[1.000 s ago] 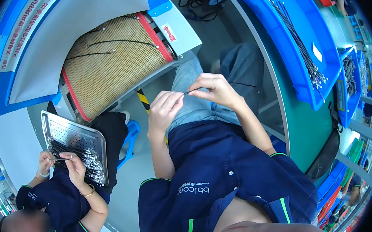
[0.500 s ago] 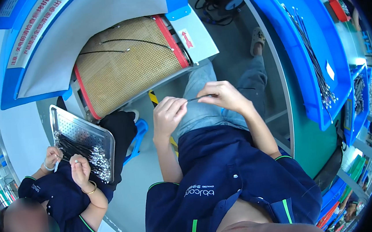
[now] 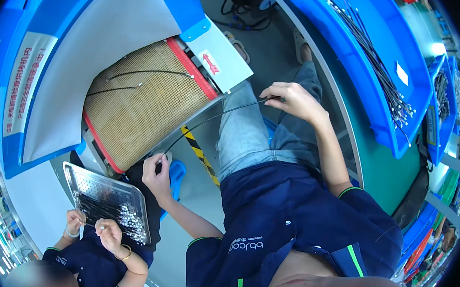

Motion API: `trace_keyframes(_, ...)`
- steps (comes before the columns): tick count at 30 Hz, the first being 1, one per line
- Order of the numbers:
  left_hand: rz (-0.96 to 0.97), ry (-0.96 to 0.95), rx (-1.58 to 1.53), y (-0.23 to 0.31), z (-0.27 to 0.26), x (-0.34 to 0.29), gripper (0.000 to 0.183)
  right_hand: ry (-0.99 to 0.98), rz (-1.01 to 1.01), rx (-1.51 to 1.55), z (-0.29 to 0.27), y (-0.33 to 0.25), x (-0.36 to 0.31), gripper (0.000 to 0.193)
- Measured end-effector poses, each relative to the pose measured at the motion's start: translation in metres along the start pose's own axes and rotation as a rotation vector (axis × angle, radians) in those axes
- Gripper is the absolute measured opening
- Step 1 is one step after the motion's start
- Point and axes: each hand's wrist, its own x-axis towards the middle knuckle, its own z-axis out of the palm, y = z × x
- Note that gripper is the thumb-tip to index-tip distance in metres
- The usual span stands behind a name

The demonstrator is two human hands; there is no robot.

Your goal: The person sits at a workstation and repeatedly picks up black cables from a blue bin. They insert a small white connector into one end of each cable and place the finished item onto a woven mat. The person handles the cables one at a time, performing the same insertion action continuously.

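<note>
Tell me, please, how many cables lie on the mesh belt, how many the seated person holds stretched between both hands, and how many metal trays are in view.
Cables on the mesh belt: 2
Cable stretched between the left hand and right hand: 1
Metal tray: 1
Total: 4

Matt black cable (image 3: 211, 119); woven tan mesh belt (image 3: 144, 104); perforated shiny metal tray (image 3: 80, 178)
</note>
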Motion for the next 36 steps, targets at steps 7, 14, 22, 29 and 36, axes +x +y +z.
trace_keyframes(7, 0.02, -0.011, 0.017, 0.0, -0.006, 0.002, 0.01, 0.098, -0.069, -0.067, -0.003, -0.01, -0.001, 0.02)
trace_keyframes(14, 0.04, 0.025, 0.099, 0.006, -0.023, 0.002, 0.009, 0.14, -0.072, -0.085, -0.002, 0.009, -0.004, 0.013)
trace_keyframes(22, 0.022, -0.013, 0.113, -0.004, -0.035, -0.007, 0.009, 0.173, 0.145, 0.229, -0.008, 0.023, -0.013, 0.015)
trace_keyframes(29, 0.017, -0.02, 0.119, -0.004, -0.042, -0.012, 0.01, -0.031, 0.235, 0.619, -0.019, 0.044, -0.041, 0.012)
trace_keyframes(36, 0.017, -0.04, 0.125, -0.003, -0.041, -0.009, 0.01, 0.164, 0.242, 1.036, -0.009, 0.054, -0.073, 0.01)
